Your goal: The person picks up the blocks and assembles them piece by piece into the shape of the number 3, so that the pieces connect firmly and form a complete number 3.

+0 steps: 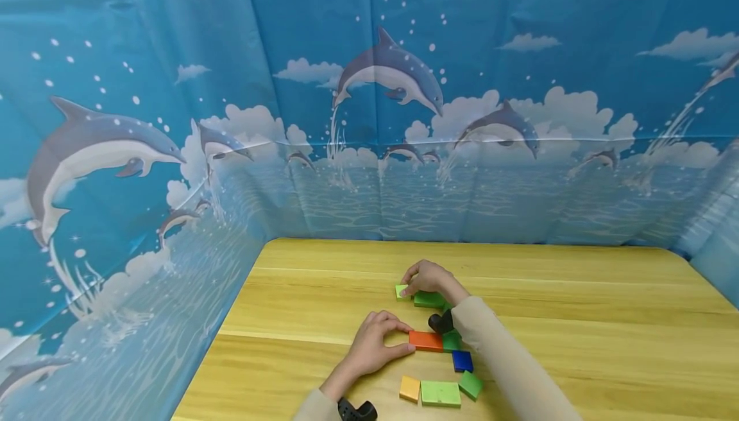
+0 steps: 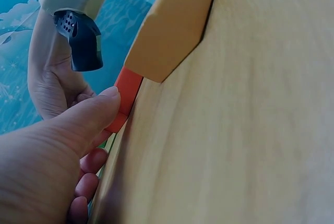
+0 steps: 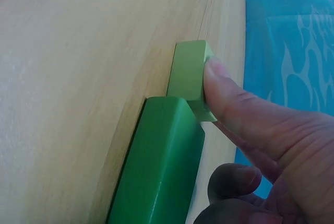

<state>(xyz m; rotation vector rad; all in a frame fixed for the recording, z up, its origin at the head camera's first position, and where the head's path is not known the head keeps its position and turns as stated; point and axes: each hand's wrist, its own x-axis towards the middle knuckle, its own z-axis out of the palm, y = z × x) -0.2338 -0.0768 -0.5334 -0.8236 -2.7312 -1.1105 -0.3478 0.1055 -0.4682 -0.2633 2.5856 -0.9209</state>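
Observation:
My left hand (image 1: 372, 346) pinches the left end of a red-orange block (image 1: 426, 341), thumb on the near side and fingers on the far side. In the left wrist view, the thumb presses that red block (image 2: 127, 92). Farther back, my right hand (image 1: 432, 278) holds a small light green block (image 1: 399, 291) at the left end of a long green block (image 1: 428, 300). The right wrist view shows the thumb against the light green block (image 3: 188, 70), whose end meets the long green block (image 3: 156, 166). The fingertips behind the small block are partly hidden.
A green block (image 1: 451, 342) adjoins the red one's right end, with a blue block (image 1: 462, 361) below it. Nearer lie a green square block (image 1: 470, 385), a long light green block (image 1: 441, 394) and an orange block (image 1: 410, 388). A dolphin-print curtain (image 1: 323, 203) surrounds the wooden table (image 1: 606, 318).

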